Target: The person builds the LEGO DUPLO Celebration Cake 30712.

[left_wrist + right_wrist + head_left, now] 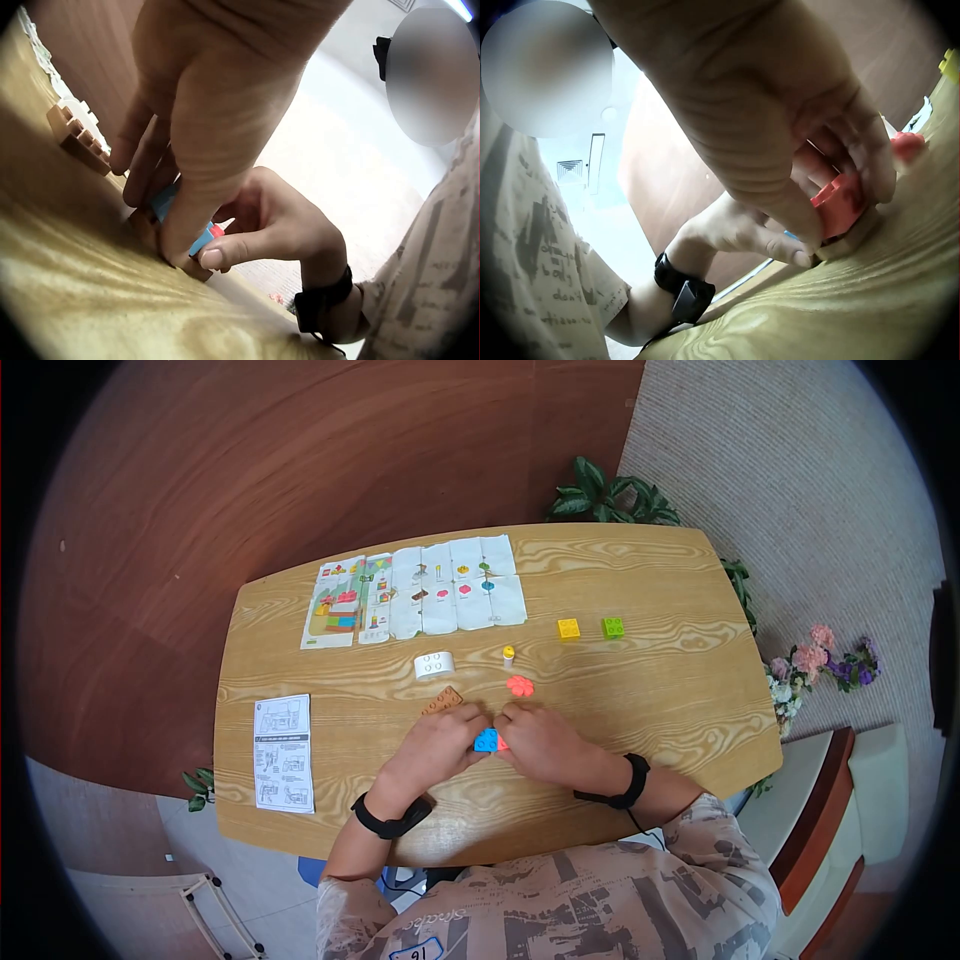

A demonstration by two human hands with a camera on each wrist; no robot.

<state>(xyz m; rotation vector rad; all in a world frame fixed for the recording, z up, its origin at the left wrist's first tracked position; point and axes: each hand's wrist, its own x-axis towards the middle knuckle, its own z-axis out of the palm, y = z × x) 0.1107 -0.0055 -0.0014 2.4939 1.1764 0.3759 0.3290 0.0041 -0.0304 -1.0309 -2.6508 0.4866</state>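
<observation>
Both hands meet near the front middle of the table. The left hand (440, 742) grips a blue toy brick (486, 741), its studs showing between the hands. Beside it, the right hand (552, 744) pinches a red brick (844, 207) between thumb and fingers. Under these two bricks lies a brown base brick (855, 238), low against the tabletop and partly hidden by the fingers. Another brown studded brick (442, 701) lies just beyond the left hand. A coral flower-shaped piece (520, 686) is just past the right hand's knuckles.
Farther back are a white brick (434, 665), a small yellow-topped piece (508, 656), a yellow brick (568, 628) and a green brick (613, 627). A colour instruction sheet (440, 610) spreads along the far side; a black-and-white sheet (284, 780) lies at the left.
</observation>
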